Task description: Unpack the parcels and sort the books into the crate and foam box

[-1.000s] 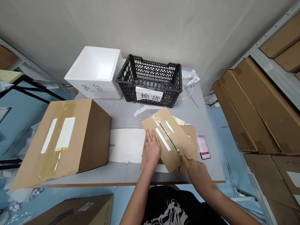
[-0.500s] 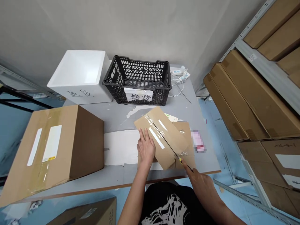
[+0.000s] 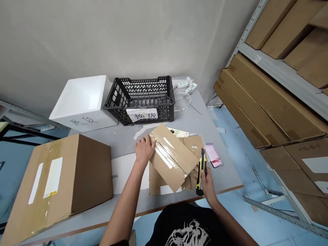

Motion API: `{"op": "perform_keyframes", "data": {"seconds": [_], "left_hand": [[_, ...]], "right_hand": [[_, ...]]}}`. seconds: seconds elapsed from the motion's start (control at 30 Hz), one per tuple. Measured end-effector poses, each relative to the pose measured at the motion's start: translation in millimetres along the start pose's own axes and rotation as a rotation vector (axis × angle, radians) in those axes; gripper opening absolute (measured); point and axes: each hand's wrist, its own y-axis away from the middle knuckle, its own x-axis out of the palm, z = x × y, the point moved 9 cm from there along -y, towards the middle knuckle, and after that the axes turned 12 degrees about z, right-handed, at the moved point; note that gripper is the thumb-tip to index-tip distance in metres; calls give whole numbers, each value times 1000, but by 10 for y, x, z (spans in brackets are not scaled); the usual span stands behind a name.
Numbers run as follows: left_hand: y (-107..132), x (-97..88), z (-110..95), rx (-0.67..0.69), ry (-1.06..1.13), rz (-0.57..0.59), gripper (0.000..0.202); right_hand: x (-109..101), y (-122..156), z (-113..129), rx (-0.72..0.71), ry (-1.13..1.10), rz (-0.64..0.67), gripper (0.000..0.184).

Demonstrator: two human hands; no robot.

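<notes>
Head view: a flat taped cardboard box (image 3: pixel 172 158) lying on the table (image 3: pixel 194 116) is steadied by the left hand (image 3: pixel 144 149), fingers spread open so it won't slide, while a yellow box cutter (image 3: pixel 201 172) is gripped tight in the right hand (image 3: pixel 206 184), blade up and off the cardboard
</notes>
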Motion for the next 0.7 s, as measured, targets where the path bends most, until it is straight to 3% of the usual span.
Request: {"op": "perform_keyframes", "data": {"seconds": [0.13, 0.33, 0.43, 0.47, 0.53, 0.63, 0.7], "left_hand": [[294, 169, 310, -162, -31, 79, 58], [1172, 563, 1034, -454, -15, 172, 56], [1418, 517, 1255, -549, -32, 65, 52], [1409, 431, 1249, -517, -57, -24, 50], [1249, 279, 1103, -313, -70, -163, 47], [872, 226, 869, 29, 61, -170, 49], [670, 236, 892, 66, 147, -159, 47]], "right_hand": [[3, -178, 181, 25, -47, 14, 33], [130, -696, 785, -164, -110, 161, 37], [339, -882, 1141, -256, -70, 256, 38], [416, -911, 1252, -283, -50, 284, 38], [566, -933, 1449, -326, -16, 328, 38], [786, -930, 1663, -360, 1, 380, 37], [940, -938, 1747, -368, -15, 431, 36]]}}
